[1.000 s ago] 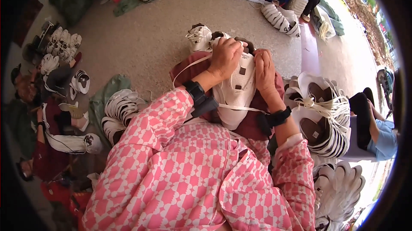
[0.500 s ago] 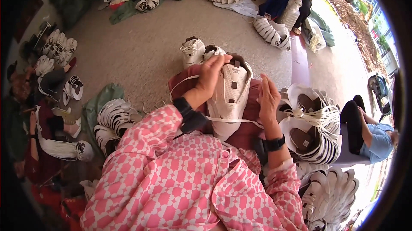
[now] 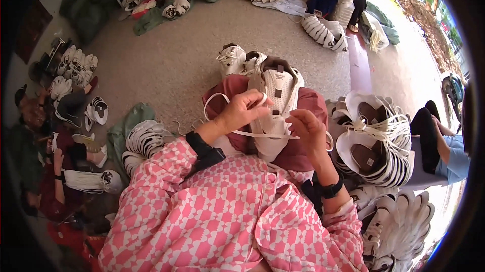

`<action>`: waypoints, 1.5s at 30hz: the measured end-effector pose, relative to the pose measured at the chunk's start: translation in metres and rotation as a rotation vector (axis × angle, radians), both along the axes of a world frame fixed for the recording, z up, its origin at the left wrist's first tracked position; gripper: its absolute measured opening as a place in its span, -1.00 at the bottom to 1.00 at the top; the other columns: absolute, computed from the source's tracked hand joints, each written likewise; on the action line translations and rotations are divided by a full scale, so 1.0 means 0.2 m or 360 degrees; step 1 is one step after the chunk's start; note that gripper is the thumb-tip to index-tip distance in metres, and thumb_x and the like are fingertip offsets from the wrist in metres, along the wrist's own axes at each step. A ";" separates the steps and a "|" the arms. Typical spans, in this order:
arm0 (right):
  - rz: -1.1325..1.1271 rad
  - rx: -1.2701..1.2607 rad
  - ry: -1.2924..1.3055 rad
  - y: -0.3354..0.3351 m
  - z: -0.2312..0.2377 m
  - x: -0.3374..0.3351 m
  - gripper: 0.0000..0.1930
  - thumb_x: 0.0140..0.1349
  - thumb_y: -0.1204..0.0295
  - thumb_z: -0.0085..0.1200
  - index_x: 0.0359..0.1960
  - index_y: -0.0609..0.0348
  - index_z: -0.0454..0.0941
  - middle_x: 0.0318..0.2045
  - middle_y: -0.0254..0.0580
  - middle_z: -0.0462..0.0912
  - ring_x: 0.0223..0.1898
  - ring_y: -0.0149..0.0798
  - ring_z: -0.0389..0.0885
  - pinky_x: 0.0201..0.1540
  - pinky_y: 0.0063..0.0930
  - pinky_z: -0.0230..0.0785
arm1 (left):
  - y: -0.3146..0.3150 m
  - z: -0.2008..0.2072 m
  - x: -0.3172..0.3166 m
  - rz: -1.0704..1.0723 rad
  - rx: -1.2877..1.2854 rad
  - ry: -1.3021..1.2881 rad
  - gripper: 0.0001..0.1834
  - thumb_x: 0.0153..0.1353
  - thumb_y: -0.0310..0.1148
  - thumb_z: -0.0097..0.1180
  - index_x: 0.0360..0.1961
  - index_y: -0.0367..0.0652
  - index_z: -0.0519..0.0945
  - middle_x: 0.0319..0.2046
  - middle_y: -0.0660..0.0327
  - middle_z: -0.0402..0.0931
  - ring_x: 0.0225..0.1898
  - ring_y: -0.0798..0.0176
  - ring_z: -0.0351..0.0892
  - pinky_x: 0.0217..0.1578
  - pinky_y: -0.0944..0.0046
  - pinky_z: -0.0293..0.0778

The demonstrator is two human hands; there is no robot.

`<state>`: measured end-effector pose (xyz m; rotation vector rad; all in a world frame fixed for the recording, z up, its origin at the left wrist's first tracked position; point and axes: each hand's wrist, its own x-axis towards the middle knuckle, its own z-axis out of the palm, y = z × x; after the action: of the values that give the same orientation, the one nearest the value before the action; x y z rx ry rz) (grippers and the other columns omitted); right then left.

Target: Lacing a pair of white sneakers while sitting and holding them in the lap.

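A white sneaker with a brown lining rests on my lap, its toe toward me. A flat cream shoelace crosses its toe and loops out at either side. Over the sneaker's left side is my left hand, its fingertips pinched with a bit of lace showing between them. My right hand hovers by the right side, fingers bent loosely and apart from the thumb; I make out nothing held in it. Beyond my knees stand more white sneakers, partly hidden by the one on my lap.
Nested white shoe uppers with bundled laces are stacked at my right, with another fanned stack below. More uppers sit by a green sack at left. People work at the left edge and far right among further shoe piles.
Both hands have come down from the sneaker's collar toward its toe. My left fingers have closed on the lace; my right fingers have bent inward. The view has shifted slightly.
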<state>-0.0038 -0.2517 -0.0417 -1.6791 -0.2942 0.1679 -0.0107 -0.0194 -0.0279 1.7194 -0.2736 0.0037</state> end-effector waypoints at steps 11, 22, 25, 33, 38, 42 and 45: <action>-0.0222 -0.0248 -0.0752 0.08 -0.09 0.01 -0.93 0.15 0.58 0.17 -0.33 0.21 0.56 -0.43 -0.22 0.49 -0.45 -0.27 0.54 -0.39 -0.47 0.39 | -0.07 -0.08 -0.03 0.0091 0.0354 -0.0382 -0.79 0.05 -0.42 0.36 -0.27 -0.17 0.64 -0.42 0.38 0.15 -0.38 0.43 0.18 -0.29 0.44 0.21; -0.0249 -0.0327 -0.0874 0.09 -0.08 0.01 -0.92 0.13 0.59 0.16 -0.34 0.20 0.55 -0.45 -0.17 0.46 -0.46 -0.18 0.54 -0.40 -0.40 0.39 | -0.08 -0.10 -0.03 0.0126 0.0329 -0.0439 -0.86 0.10 -0.45 0.31 -0.29 -0.18 0.64 -0.42 0.36 0.24 -0.35 0.42 0.25 -0.26 0.42 0.26; -0.0151 -0.0391 -0.1064 0.08 -0.07 0.01 -0.91 0.11 0.62 0.14 -0.34 0.20 0.55 -0.46 -0.16 0.45 -0.46 -0.15 0.55 -0.41 -0.38 0.40 | -0.08 -0.10 -0.03 0.0137 0.0332 -0.0457 -0.88 0.12 -0.47 0.29 -0.29 -0.18 0.64 -0.43 0.35 0.24 -0.35 0.41 0.26 -0.26 0.42 0.26; -0.0209 -0.0395 -0.1116 0.09 -0.08 0.01 -0.87 0.10 0.66 0.12 -0.32 0.19 0.56 -0.46 -0.15 0.44 -0.49 -0.15 0.54 -0.45 -0.36 0.40 | -0.09 -0.12 -0.02 0.0150 0.0252 -0.0430 -0.91 0.14 -0.48 0.26 -0.32 -0.19 0.64 -0.43 0.36 0.24 -0.35 0.41 0.26 -0.26 0.41 0.26; -0.0259 -0.0342 -0.1096 0.10 -0.10 0.01 -0.87 0.09 0.65 0.11 -0.32 0.18 0.55 -0.47 -0.16 0.44 -0.51 -0.15 0.53 -0.48 -0.37 0.39 | -0.09 -0.11 -0.02 0.0125 0.0257 -0.0449 -0.93 0.14 -0.49 0.26 -0.32 -0.19 0.64 -0.43 0.36 0.23 -0.35 0.41 0.25 -0.25 0.41 0.27; -0.0262 -0.0348 -0.1127 0.10 -0.09 0.00 -0.87 0.08 0.65 0.13 -0.34 0.19 0.56 -0.48 -0.16 0.44 -0.53 -0.17 0.52 -0.50 -0.38 0.38 | -0.09 -0.12 -0.01 0.0119 0.0210 -0.0452 -0.93 0.14 -0.50 0.25 -0.32 -0.19 0.64 -0.43 0.37 0.23 -0.35 0.42 0.25 -0.25 0.41 0.27; -0.0259 -0.0343 -0.1166 0.09 -0.10 0.00 -0.87 0.08 0.65 0.13 -0.34 0.19 0.56 -0.49 -0.16 0.44 -0.54 -0.18 0.51 -0.51 -0.38 0.37 | -0.09 -0.11 -0.01 0.0134 0.0283 -0.0461 -0.93 0.15 -0.50 0.25 -0.32 -0.20 0.63 -0.43 0.37 0.22 -0.35 0.42 0.24 -0.25 0.41 0.26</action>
<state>-0.0031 -0.2329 -0.0609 -1.9220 -0.6985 -0.5697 -0.0137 -0.0371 -0.0503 1.9060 -0.4251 0.3000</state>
